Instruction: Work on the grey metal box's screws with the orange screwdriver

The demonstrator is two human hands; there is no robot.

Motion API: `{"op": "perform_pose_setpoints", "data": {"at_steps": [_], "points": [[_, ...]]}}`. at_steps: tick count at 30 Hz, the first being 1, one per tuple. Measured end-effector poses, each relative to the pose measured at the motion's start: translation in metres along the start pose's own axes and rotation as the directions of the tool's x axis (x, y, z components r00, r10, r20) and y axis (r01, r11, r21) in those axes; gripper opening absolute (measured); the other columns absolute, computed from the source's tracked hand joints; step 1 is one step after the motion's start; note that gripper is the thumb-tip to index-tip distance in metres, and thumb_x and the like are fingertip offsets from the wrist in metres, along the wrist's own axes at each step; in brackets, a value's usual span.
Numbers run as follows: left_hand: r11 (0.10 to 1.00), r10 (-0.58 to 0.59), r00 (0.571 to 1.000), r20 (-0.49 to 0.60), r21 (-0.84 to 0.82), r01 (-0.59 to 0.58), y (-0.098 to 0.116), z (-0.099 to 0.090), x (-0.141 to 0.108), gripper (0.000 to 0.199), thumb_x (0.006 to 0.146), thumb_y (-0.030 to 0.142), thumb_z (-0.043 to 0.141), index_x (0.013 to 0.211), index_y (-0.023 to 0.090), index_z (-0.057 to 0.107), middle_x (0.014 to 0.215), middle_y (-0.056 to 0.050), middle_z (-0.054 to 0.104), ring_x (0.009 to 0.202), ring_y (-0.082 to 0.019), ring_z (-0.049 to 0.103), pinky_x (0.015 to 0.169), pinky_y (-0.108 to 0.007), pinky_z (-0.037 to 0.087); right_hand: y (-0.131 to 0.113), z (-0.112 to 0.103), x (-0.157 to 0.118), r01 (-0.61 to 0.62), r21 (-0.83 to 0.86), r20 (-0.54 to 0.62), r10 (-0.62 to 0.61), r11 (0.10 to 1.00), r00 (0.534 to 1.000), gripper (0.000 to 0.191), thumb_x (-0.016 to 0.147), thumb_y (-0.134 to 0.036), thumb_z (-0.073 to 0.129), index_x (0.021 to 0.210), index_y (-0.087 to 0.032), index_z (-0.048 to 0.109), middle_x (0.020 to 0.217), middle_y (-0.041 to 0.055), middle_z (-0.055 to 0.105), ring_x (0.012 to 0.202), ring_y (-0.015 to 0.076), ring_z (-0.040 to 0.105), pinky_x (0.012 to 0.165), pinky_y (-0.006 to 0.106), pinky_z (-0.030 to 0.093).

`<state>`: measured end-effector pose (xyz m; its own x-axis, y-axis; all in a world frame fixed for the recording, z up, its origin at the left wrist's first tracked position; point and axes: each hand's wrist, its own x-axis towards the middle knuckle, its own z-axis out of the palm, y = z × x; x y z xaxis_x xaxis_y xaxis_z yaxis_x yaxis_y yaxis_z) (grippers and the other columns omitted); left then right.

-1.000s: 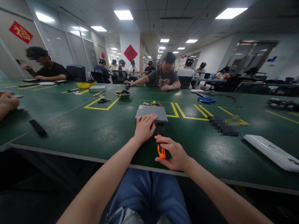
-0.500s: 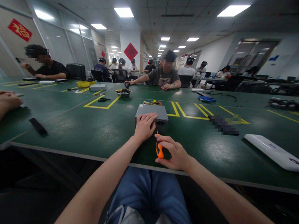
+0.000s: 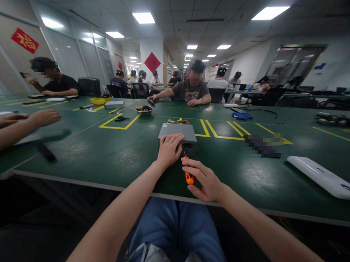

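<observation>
A grey metal computer power supply unit [image 3: 174, 128] sits on the green table in front of me, its cables [image 3: 182, 121] bunched at the far side. My left hand [image 3: 170, 147] is laid over its near left corner, fingers on top, holding it. A power socket [image 3: 188, 144] shows on the near face, right of that hand. My right hand [image 3: 205, 180] has its fingers on an orange and black screwdriver [image 3: 189, 179]. The thumb looks slightly apart from the handle. The thin shaft points up at the unit's near face; whether its tip touches is too small to tell.
To the left lies a dark bar-shaped object [image 3: 46, 152], near another person's hands [image 3: 43, 118]. A metal bowl [image 3: 144, 111] of tools stands ahead. Rightward lie a blurred dark object [image 3: 262, 146] and a white casing [image 3: 322, 176]. Another person [image 3: 192, 89] sits opposite.
My right fingers have loosened and opened around the screwdriver handle, which has turned. My left hand and the power supply unit stay put. At left, another person's hands have reached further rightward.
</observation>
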<state>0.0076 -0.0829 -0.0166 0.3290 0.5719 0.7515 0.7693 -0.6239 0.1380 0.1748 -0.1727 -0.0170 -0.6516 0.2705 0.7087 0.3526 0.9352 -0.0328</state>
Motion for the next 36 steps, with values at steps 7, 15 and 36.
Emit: {"op": "perform_pose_setpoints", "data": {"at_steps": [7, 15, 36], "points": [[1.000, -0.004, 1.000, 0.000, -0.020, 0.004, 0.0006, -0.0003, 0.0001, 0.035, 0.086, 0.020, 0.043, 0.119, 0.027, 0.053, 0.126, -0.002, 0.056, 0.117, -0.018, 0.047, 0.100, -0.039, 0.027, 0.0011, 0.0062, -0.0005, 0.024, -0.051, -0.053, -0.027, 0.998, 0.998, 0.039, 0.082, -0.035, 0.058, 0.114, -0.018, 0.043, 0.116, 0.0155, 0.053, 0.113, 0.0249, 0.053, 0.084, 0.037, 0.053], [1.000, 0.001, 1.000, 0.004, -0.003, -0.001, 0.0005, -0.0003, 0.0002, 0.034, 0.086, 0.020, 0.043, 0.118, 0.026, 0.052, 0.127, -0.001, 0.055, 0.118, -0.018, 0.046, 0.101, -0.038, 0.027, 0.0010, 0.0025, 0.0013, 0.030, -0.030, 0.038, -0.029, 0.999, 0.999, 0.041, 0.087, -0.034, 0.048, 0.121, -0.015, 0.039, 0.122, 0.0192, 0.046, 0.120, 0.0273, 0.046, 0.091, 0.042, 0.049], [1.000, 0.002, 1.000, -0.030, -0.020, -0.002, -0.0001, 0.0004, -0.0003, 0.029, 0.088, 0.025, 0.043, 0.116, 0.027, 0.053, 0.125, 0.001, 0.057, 0.117, -0.016, 0.047, 0.099, -0.037, 0.028, 0.0038, 0.0081, -0.0017, 0.001, 0.036, -0.110, 0.003, 0.999, 0.994, 0.045, 0.078, -0.028, 0.064, 0.114, -0.020, 0.037, 0.117, 0.0156, 0.050, 0.113, 0.0248, 0.052, 0.087, 0.039, 0.051]]}}
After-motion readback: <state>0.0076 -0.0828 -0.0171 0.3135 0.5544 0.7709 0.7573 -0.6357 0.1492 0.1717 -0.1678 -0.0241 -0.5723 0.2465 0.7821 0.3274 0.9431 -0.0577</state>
